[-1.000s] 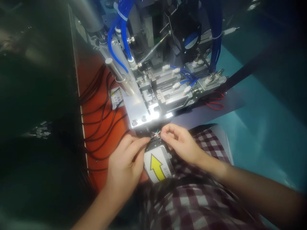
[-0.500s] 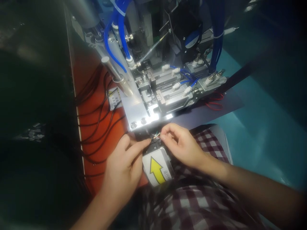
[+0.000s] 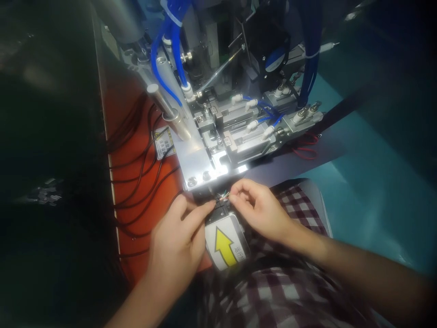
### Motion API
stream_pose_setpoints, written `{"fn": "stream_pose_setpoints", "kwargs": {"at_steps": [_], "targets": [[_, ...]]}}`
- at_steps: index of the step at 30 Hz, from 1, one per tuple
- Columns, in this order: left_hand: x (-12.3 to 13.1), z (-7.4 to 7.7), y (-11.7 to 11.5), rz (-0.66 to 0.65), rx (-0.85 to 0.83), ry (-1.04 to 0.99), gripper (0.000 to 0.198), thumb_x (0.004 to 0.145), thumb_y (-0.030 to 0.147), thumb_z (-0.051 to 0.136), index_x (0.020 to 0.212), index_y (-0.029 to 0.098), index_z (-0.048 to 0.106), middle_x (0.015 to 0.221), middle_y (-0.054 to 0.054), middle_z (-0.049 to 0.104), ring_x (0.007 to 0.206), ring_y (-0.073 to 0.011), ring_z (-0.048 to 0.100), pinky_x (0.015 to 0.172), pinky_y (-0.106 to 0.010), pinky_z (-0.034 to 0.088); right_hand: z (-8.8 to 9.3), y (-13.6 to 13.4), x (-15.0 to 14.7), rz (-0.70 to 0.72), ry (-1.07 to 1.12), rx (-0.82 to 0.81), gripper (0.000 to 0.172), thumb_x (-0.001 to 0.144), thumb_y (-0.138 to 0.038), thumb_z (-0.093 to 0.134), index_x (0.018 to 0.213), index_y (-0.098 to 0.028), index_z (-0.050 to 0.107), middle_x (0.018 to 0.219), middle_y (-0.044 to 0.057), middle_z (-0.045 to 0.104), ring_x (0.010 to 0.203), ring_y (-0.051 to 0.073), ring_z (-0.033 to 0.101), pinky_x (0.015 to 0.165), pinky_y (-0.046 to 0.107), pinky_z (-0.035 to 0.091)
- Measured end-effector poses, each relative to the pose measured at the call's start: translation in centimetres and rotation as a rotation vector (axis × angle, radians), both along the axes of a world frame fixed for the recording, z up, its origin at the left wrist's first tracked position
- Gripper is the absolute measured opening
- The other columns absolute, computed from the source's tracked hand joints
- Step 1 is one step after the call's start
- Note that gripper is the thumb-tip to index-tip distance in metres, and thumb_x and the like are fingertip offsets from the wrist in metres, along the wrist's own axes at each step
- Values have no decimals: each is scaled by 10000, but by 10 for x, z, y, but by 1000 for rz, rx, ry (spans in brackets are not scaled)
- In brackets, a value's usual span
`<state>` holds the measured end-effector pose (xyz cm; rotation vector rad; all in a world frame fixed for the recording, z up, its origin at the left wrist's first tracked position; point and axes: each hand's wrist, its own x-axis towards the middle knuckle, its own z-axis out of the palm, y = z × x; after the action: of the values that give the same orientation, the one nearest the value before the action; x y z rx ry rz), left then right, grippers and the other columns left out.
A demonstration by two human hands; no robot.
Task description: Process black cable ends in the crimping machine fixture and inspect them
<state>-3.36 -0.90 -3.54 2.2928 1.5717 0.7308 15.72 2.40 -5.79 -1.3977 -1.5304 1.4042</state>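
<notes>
My left hand (image 3: 177, 239) and my right hand (image 3: 261, 207) meet just in front of a metal machine plate (image 3: 194, 159). Both pinch the thin coloured wire ends (image 3: 222, 197) of a dark cable between thumb and forefinger. The wire tips sit close under the plate's bright front edge. Below the fingers lies a white label with a yellow arrow (image 3: 225, 245) pointing up toward the machine.
Blue air hoses (image 3: 172, 50) and pneumatic cylinders (image 3: 252, 130) crowd the machine behind the plate. Several dark cables (image 3: 143, 155) trail over an orange surface at the left. Red wire (image 3: 305, 148) lies at the right. A teal table (image 3: 368, 191) extends right. Checked cloth (image 3: 273, 282) covers my lap.
Both hands keep pinching the wire ends with only tiny finger shifts. The view has drifted slightly, so the arrow label sits a little lower.
</notes>
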Motion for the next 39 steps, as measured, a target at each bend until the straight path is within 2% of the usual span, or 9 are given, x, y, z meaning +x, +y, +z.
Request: {"fn": "stream_pose_setpoints", "kwargs": {"at_steps": [6,12,22,27,39], "targets": [[1,0,1,11,15,-9,278,868,63,497,1050,187,667,820,-9,516,704,-101,539,576,-209,443,-1,1,3,-25,88,-110,119,858,-294,571,851,-179,600,578,-43,479,503,100,427,485,240,357],[3,-2,-1,19,15,-23,277,864,58,508,1059,166,672,831,-13,524,722,-100,545,590,-207,443,0,3,-1,-61,138,-152,124,833,-290,599,793,-172,590,677,-1,577,569,116,503,528,251,408],[3,-2,-1,34,3,-41,274,865,72,515,1049,198,675,826,-4,513,722,-105,545,599,-215,452,-6,-3,-1,-26,119,-59,111,878,-294,541,830,-195,546,762,15,587,684,150,563,588,265,449],[2,-3,-1,29,0,-48,271,857,61,524,1048,169,683,835,-12,516,736,-103,539,609,-218,443,-7,-2,0,-17,90,-41,99,876,-279,537,828,-193,545,780,21,586,704,154,565,599,265,452],[2,-3,-2,35,-10,-32,281,858,66,530,1064,186,679,851,-10,520,745,-102,540,601,-217,438,-1,1,-3,-25,14,-19,107,874,-251,525,792,-184,541,720,1,555,633,127,516,610,266,445]]}}
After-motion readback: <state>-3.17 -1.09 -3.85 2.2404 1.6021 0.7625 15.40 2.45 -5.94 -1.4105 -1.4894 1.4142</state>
